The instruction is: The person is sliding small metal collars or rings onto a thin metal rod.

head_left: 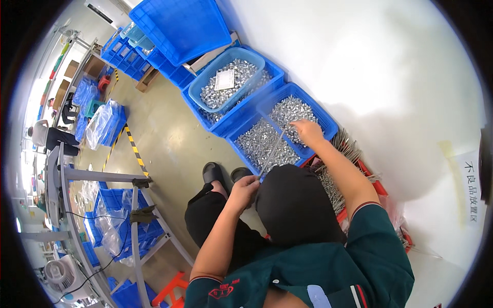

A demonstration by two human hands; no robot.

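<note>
A thin silvery rod (273, 152) slants over the blue bins of small metal parts. Its near end is in the closed fingers of my left hand (244, 192), beside my right knee. Its far end comes close to the fingertips of my right hand (308, 133). My right hand is pinched above the farther bin (329, 121), and what is between its fingertips is too small to make out. Small shiny metal parts (261, 140) fill the nearer bin (233, 141) under the rod.
A light-blue tub (194, 94) of similar parts sits in a larger blue crate (277, 82). Red bins (367, 172) with long metal pieces stand beside my right arm, along the white wall (400, 102). To the left is a grey metal frame (110, 175); people work farther off.
</note>
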